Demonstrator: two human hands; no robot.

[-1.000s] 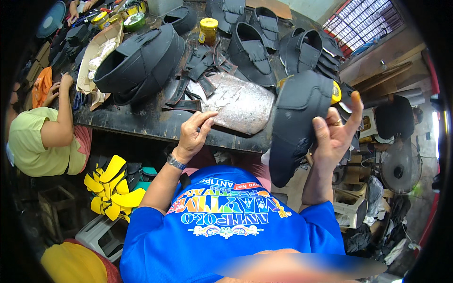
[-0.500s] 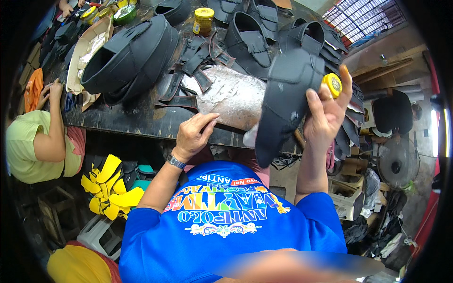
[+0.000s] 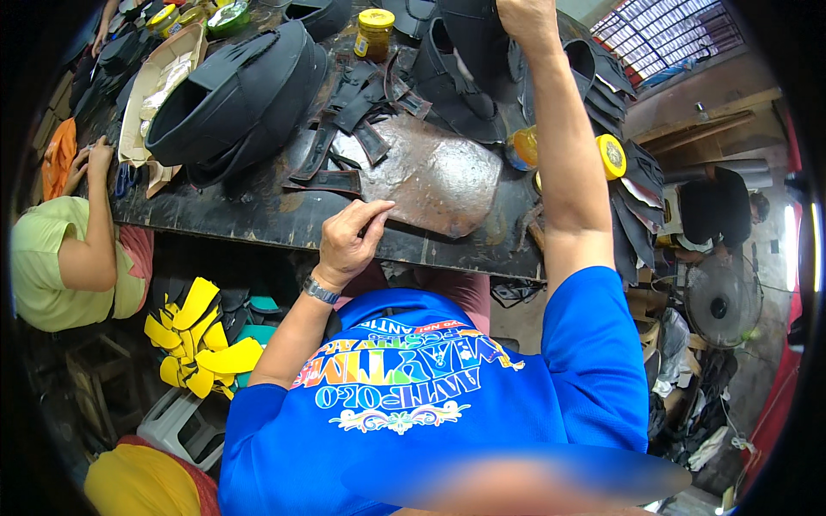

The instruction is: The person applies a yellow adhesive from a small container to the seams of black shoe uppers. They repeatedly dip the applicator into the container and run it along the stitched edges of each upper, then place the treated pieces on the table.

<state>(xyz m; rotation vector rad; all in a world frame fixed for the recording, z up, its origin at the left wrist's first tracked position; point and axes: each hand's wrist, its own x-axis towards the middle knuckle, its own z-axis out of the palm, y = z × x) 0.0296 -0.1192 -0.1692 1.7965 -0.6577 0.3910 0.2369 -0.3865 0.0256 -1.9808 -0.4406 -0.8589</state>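
At the far edge of the view, my right hand (image 3: 527, 19) grips a black shoe upper (image 3: 475, 39) above other black uppers. Part of that hand is cut off by the upper rim. My left hand (image 3: 348, 241), with a watch on its wrist, rests at the table's near edge beside a worn, shiny brown board (image 3: 439, 185). Its fingers are curled in, thumb close to the forefinger, and nothing shows between them. Black strap pieces (image 3: 366, 107) with reddish-brown edges lie across the board's left side. Another black upper (image 3: 452, 90) with a fringed flap sits behind the board.
A large stack of nested black uppers (image 3: 237, 103) stands left on the dark table (image 3: 232, 215). Yellow-lidded jars (image 3: 373, 36) stand at the back and right. More black pieces (image 3: 632, 206) pile at the right edge. At the left sits a person in light green (image 3: 64, 258).
My right hand has carried the black upper away from me, from over the board's right side to the far uppers. More of the board now shows. My left hand has barely moved.
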